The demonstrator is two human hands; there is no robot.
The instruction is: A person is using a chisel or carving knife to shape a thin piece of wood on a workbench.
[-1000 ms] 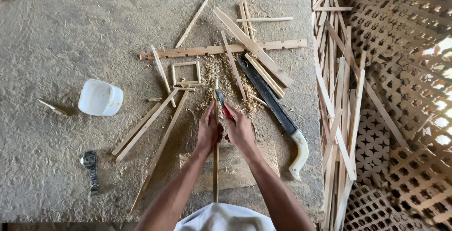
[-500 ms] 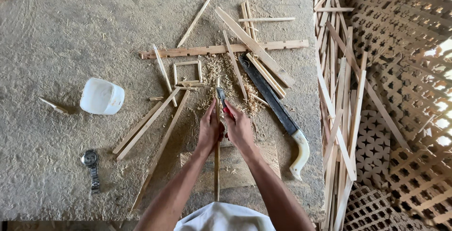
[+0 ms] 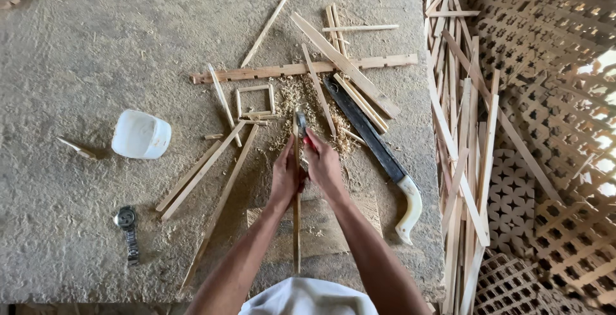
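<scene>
Both hands, left hand (image 3: pixel 284 177) and right hand (image 3: pixel 323 166), are closing tight around a knife (image 3: pixel 299 126) on a wooden strip (image 3: pixel 296 231); the white plastic container (image 3: pixel 140 135) is lying sideways, contents unclear.

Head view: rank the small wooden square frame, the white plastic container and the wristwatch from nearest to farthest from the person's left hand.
From the left hand:
1. Small wooden square frame, just ahead, slightly left.
2. White plastic container, farther left on the floor.
3. Wristwatch, far left, nearer the person.

Both hands, left hand (image 3: pixel 285 177) and right hand (image 3: pixel 323 166), cover the knife (image 3: pixel 299 124) grip and part of the wooden strip (image 3: pixel 296 238); its near end disappears behind white cloth (image 3: pixel 308 297).
</scene>
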